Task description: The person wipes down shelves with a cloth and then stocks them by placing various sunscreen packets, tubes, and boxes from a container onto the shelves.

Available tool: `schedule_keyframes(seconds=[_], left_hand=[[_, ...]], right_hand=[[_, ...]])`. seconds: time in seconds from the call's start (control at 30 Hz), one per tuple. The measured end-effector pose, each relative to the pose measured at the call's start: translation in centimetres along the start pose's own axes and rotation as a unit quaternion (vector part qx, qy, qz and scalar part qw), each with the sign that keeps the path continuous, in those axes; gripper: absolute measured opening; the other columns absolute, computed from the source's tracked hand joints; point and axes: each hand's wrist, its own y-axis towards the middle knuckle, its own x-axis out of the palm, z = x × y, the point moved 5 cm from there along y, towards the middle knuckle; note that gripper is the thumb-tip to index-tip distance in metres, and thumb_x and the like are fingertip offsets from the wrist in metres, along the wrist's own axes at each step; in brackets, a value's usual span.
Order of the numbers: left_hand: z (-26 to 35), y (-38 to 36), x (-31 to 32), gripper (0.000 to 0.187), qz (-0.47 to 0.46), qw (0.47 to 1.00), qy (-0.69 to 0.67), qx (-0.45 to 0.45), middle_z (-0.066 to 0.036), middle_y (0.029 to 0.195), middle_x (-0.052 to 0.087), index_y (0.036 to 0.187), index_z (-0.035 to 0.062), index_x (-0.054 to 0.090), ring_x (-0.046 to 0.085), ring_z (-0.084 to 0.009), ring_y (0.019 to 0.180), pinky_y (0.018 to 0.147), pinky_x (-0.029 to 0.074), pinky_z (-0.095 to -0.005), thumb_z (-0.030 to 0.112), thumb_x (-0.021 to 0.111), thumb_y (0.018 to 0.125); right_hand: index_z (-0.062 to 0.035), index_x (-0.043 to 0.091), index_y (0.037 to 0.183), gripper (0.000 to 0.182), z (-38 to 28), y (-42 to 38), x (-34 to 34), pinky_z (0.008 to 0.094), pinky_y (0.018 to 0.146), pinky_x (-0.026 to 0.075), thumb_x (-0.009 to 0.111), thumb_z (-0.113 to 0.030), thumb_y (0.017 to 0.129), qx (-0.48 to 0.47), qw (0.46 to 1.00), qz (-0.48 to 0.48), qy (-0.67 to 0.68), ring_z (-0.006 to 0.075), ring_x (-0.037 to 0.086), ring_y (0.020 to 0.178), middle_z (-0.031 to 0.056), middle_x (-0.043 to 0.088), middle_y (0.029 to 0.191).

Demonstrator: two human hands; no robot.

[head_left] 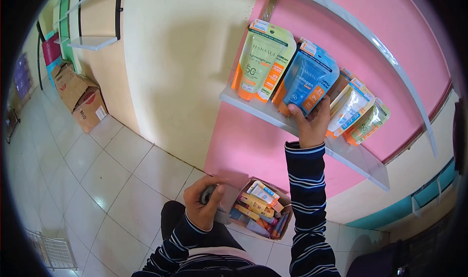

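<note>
Small dark object [208,194] mostly hidden inside the left hand [202,205], box's products [261,208] too small to read.

The shelf [253,108] was crowded: a green pouch [263,57], a blue pouch [309,77] and two further pouches [358,112] stood touching side by side, leaving only a narrow bare strip at the front edge and an open stretch at its lower right end. The upper shelf [385,48] capped the headroom above them. Below, the packed box [261,208] blocked the floor [97,179] at the wall. The tiles to the left lay open as far as the cardboard cartons [80,96].
</note>
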Motion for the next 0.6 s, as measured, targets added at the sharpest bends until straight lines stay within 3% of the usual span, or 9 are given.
schedule_keyframes(seconds=[0.07,0.13,0.6], left_hand=[[0.1,0.0,0.0,0.017,-0.001,1.0,0.002,-0.002,-0.002,0.057,0.043,0.081,-0.003,0.056,0.04,-0.0057,0.047,0.045,0.032,-0.0182,0.013,0.05,0.079],[0.0,-0.1,0.0,0.013,-0.007,1.0,-0.011,-0.022,-0.004,0.065,0.052,0.081,-0.0028,0.055,0.044,-0.0071,0.055,0.051,0.034,-0.0182,0.009,0.053,0.077],[-0.3,-0.4,-0.1,0.014,0.004,1.0,-0.002,-0.01,-0.001,0.061,0.048,0.081,-0.0023,0.056,0.041,-0.0056,0.051,0.046,0.03,-0.0186,0.01,0.052,0.078]], right_hand=[[0.0003,0.036,0.1,0.05,0.0,0.0,-0.1,0.0281,0.078,0.04,0.068,-0.004,0.062,0.001,1.0,0.008,0.021,0.0185,0.051,0.087,0.0108,0.05,0.09],[0.0004,0.036,0.1,0.05,0.0,0.0,-0.3,0.0285,0.077,0.041,0.068,-0.004,0.062,0.003,1.0,0.009,0.017,0.0187,0.051,0.087,0.0109,0.051,0.09],[0.0014,0.039,0.105,0.051,-2.8,-2.7,-2.1,0.03,0.074,0.046,0.066,-0.001,0.063,0.012,0.996,0.059,-0.063,0.019,0.052,0.089,0.0117,0.051,0.094]])
